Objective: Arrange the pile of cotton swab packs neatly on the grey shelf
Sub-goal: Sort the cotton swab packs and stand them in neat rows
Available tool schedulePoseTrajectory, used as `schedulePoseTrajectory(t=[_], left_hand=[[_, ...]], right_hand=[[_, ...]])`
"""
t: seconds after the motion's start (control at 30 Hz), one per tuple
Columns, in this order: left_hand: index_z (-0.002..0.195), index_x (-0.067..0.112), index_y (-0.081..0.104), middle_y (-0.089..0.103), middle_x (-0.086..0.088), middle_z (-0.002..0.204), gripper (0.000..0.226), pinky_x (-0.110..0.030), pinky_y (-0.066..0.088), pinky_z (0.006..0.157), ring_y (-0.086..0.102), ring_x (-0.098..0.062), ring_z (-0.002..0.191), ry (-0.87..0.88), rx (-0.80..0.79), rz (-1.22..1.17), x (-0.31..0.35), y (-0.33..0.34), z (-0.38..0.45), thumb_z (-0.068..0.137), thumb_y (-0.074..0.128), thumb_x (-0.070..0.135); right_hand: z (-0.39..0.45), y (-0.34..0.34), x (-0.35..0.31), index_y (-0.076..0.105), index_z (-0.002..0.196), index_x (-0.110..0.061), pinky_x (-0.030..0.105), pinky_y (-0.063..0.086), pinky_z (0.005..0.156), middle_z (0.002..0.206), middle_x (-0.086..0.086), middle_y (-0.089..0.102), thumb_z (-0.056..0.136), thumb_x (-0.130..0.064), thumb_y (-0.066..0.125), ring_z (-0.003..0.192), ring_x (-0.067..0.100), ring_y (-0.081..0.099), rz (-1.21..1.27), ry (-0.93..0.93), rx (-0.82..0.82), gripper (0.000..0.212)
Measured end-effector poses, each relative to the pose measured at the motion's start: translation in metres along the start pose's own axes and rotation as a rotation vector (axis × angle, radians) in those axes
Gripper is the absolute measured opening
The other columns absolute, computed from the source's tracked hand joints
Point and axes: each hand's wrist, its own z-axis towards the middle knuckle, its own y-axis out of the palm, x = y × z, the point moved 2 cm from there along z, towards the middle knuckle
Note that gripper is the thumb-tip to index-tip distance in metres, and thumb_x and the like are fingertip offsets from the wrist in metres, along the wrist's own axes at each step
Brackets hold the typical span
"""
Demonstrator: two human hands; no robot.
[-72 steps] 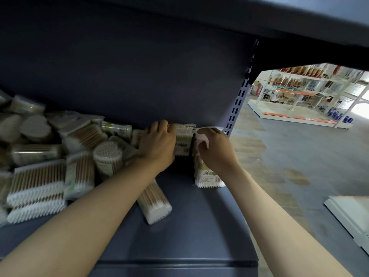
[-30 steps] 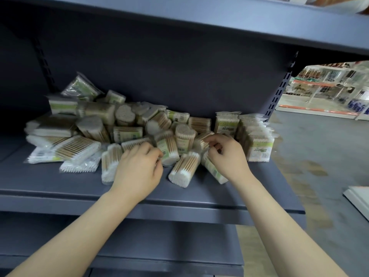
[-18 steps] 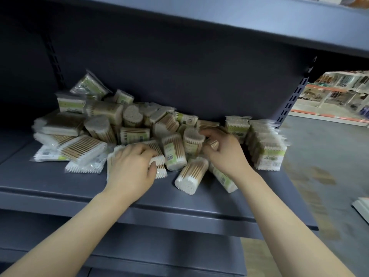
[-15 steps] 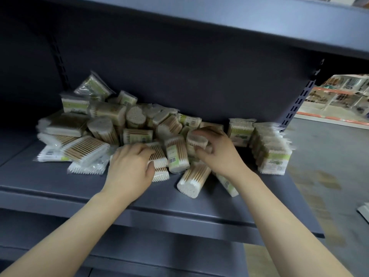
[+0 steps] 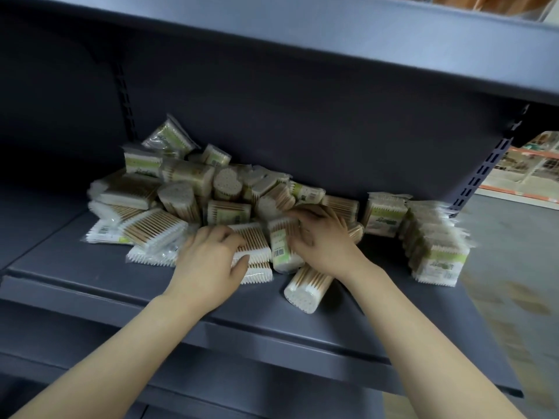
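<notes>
Right hand (image 5: 325, 240) on barcoded swab pack (image 5: 282, 246)

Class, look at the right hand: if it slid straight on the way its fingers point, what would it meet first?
Probably the jumbled pile of cotton swab packs just beyond the right hand; its fingers point up-left into it, though depth is unclear.

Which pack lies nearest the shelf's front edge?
On the grey shelf, look just below the right hand. A round pack lies on its side apart from the pile, its white swab tips facing you.
</notes>
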Motion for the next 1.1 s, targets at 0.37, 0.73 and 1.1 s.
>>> schedulePoseTrajectory(t=[0.37,0.73,1.1], left_hand=[[0.093,0.008,0.067,0.064,-0.012,0.085,0.044,-0.040,0.048,0.066,0.059,-0.037,0.075,-0.116,0.155,-0.100,-0.031,-0.016,-0.008,0.080,0.034,0.033],[0.089,0.009,0.069,0.062,-0.008,0.080,0.029,-0.040,0.049,0.063,0.059,-0.034,0.073,-0.154,0.155,-0.093,-0.049,-0.023,-0.018,0.074,0.047,0.021],[0.083,0.010,0.068,0.061,-0.005,0.074,0.027,-0.033,0.047,0.055,0.059,-0.031,0.067,-0.134,0.171,-0.156,-0.041,-0.023,-0.016,0.076,0.044,0.021]], right_hand=[[0.010,-0.004,-0.034,0.047,0.133,-0.022,0.027,0.034,0.102,0.135,0.000,0.050,0.085,-0.028,0.057,0.125,0.018,0.044,0.129,-0.154,-0.126,0.049],[0.042,0.014,-0.058,0.026,0.144,-0.016,0.025,0.026,0.109,0.149,0.004,0.030,0.079,-0.034,0.069,0.135,0.018,0.030,-0.037,-0.230,-0.489,0.080],[0.051,0.023,-0.061,0.024,0.144,-0.012,0.024,0.027,0.106,0.146,0.006,0.033,0.075,-0.019,0.074,0.131,0.019,0.033,0.037,-0.222,-0.529,0.086]])
